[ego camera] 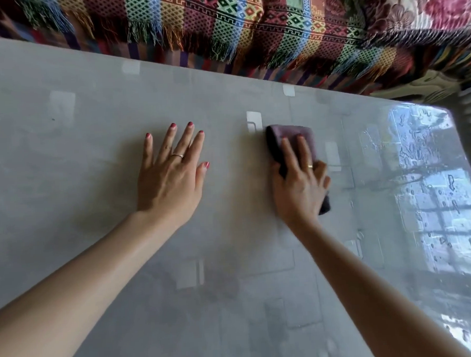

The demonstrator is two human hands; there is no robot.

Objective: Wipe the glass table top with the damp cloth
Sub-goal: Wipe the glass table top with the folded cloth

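Your left hand (171, 173) lay flat on the glass table top (65, 173), palm down, fingers straight and spread apart, holding nothing. A thin ring sat on one finger and the nails were painted red.

Your right hand (300, 186) pressed the cloth (289, 136) against the glass, to the right of the left hand and well apart from it. The fingers lay over the top of the cloth, close together; the thumb came down along its left edge. Whether the fingers curled round the cloth or merely pressed it flat could not be told, as that hand was blurred. The cloth was dark purple, folded, with its far end showing beyond the fingertips and a dark corner showing below the heel of the hand.

Water drops and streaks stood on the right end of the table top, where a window was reflected. A striped, fringed blanket (221, 29) hung along the far edge of the table, with a flowered fabric (424, 4) beside it on the right.
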